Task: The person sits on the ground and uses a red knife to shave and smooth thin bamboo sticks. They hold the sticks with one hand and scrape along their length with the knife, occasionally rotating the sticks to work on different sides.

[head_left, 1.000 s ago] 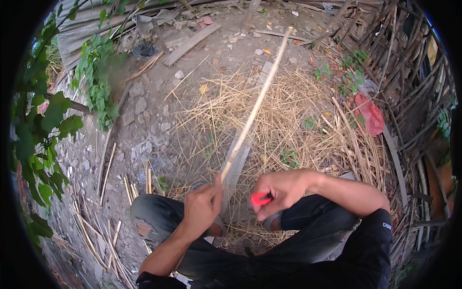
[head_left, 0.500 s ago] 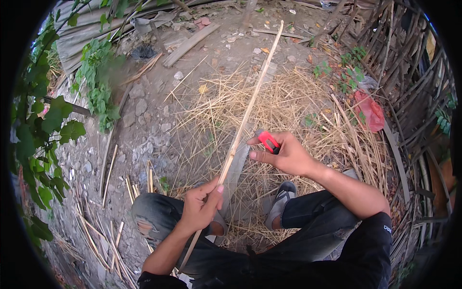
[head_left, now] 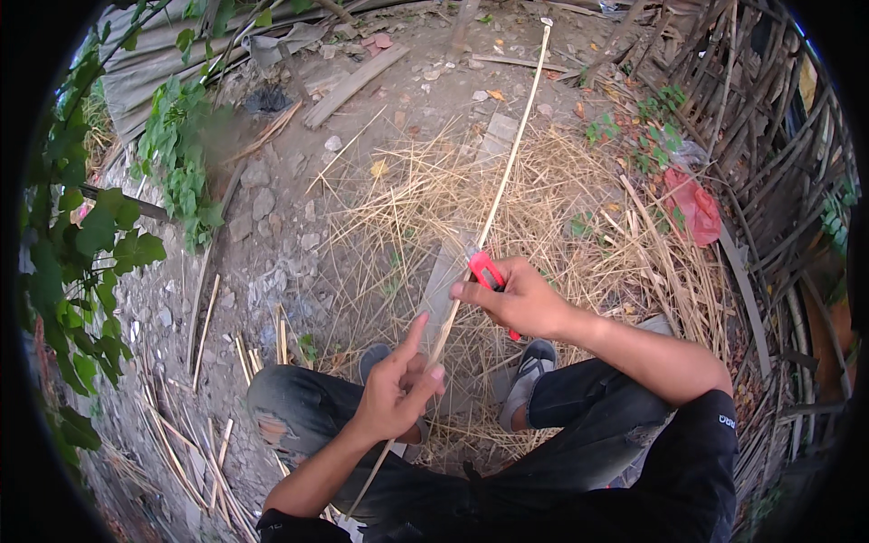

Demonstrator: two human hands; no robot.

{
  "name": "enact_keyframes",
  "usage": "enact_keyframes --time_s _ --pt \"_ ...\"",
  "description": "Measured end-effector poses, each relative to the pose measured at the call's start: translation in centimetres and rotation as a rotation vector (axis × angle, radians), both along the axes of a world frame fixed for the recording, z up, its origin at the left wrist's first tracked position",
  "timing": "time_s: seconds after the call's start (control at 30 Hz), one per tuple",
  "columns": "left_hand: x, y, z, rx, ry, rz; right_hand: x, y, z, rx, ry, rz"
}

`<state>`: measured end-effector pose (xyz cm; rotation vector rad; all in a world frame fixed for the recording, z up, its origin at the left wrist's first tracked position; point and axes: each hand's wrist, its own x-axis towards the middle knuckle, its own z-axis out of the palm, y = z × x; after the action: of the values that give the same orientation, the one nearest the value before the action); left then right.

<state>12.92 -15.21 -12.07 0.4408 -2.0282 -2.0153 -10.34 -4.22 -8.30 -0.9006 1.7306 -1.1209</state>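
Observation:
A long, thin bamboo strip (head_left: 512,163) slants from my lap up toward the far ground. Its lower part rests in my left hand (head_left: 396,391), pinched between thumb and fingers while the index finger points forward along it. Farther up, my right hand (head_left: 520,299) is closed round a red utility knife (head_left: 486,270). The knife's tip end lies against the strip, and the right thumb is at the strip's near side. How far the blade is out is too small to tell.
Pale shavings (head_left: 543,181) cover the ground ahead. More strips lie at the left (head_left: 195,462) and right (head_left: 670,262). A flat board (head_left: 444,281) lies between my feet. A stick fence (head_left: 778,181) stands right, leafy vines (head_left: 100,244) left, with a red plastic bag (head_left: 693,206) near the fence.
The knife has come down against the strip, its handle now more upright. The strip has turned to show a narrower edge, and my left index finger has stretched out.

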Motion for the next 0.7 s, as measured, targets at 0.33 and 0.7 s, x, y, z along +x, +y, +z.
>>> enact_keyframes --time_s 0.33,0.7 --pt "0.2 -0.7 -1.1 0.233 -0.051 0.089 3.0 0.9 0.0 -0.115 0.49 0.272" --pt "0.1 -1.1 -1.5 0.197 0.002 0.129 4.3 1.1 0.7 -0.076 0.46 0.323"
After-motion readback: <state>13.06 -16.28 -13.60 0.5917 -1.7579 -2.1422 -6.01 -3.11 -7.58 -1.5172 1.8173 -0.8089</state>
